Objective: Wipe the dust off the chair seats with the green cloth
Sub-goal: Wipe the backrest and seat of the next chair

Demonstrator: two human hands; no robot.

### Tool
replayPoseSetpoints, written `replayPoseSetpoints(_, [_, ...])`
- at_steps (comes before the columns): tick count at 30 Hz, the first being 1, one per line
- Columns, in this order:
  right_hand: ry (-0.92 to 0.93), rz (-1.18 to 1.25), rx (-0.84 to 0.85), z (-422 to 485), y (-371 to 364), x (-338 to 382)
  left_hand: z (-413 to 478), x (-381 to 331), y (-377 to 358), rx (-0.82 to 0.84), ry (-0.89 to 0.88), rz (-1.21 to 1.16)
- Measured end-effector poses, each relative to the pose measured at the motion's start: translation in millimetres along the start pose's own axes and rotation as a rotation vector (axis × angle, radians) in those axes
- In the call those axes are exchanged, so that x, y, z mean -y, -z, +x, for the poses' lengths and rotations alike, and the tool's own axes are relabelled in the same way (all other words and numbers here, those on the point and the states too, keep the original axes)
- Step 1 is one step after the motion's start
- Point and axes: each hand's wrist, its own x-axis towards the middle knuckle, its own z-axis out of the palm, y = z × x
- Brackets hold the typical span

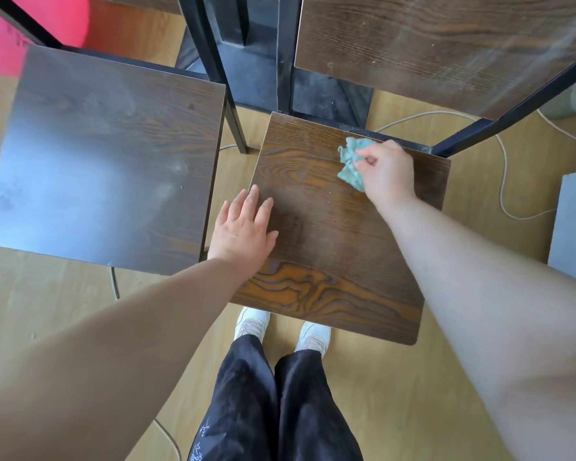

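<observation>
right now my right hand [384,174] has its fingers [366,160] curled tight round the bunched green cloth [352,163], pressing it onto the far edge of the right chair seat [333,247], close to the black backrest frame [512,118]. my left hand [245,227] lies flat with fingers straight at the seat's left edge, holding nothing. i judge the wiping of this seat is under way at its back. next i should draw the cloth toward me across the grain in passes, then move to the left chair seat [103,161], which shows a pale dusty haze.
</observation>
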Motion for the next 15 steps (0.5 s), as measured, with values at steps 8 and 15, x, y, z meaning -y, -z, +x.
replayPoseSetpoints(8, [-0.054,-0.121,0.08,22.8,-16.9,2.4,27.7,6.6,5.5,-0.024,-0.004,-0.007])
replayPoseSetpoints(15, [-0.136,-0.12,0.012,4.7,-27.1,8.8,38.5,8.7,10.1,-0.048,-0.006,-0.03])
